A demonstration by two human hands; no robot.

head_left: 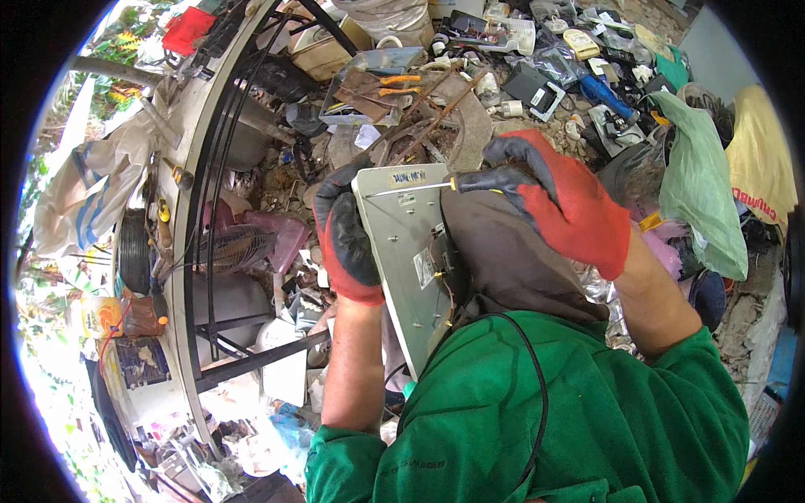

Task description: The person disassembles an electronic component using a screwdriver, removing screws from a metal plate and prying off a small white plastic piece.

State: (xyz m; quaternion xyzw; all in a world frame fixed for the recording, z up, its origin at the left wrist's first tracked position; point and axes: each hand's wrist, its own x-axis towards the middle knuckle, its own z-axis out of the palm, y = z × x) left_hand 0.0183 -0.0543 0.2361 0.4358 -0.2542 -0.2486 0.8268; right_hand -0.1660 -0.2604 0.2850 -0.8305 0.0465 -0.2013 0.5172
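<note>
My left hand (346, 239), in a red and black work glove, is closed on the left edge of a pale grey flat panel (394, 243). The panel stands tilted against my lap, with labels, small screw points and thin wires along its right side. In my right hand (570, 201), gloved the same way, is a screwdriver (454, 183) with a yellow collar. Its thin metal shaft points left across the panel's upper end, and the tip is near the upper left corner. Whether the tip touches the panel I cannot tell. Glove fingers hide most of the handle.
A metal-framed table (180, 277) with tools runs along the left. Ahead, a grey bin (377, 60) holds orange-handled pliers (400, 80). Electronic scrap (532, 88) covers the ground at the far right, beside a green plastic bag (700, 184). A black cable (541, 377) hangs over my shirt.
</note>
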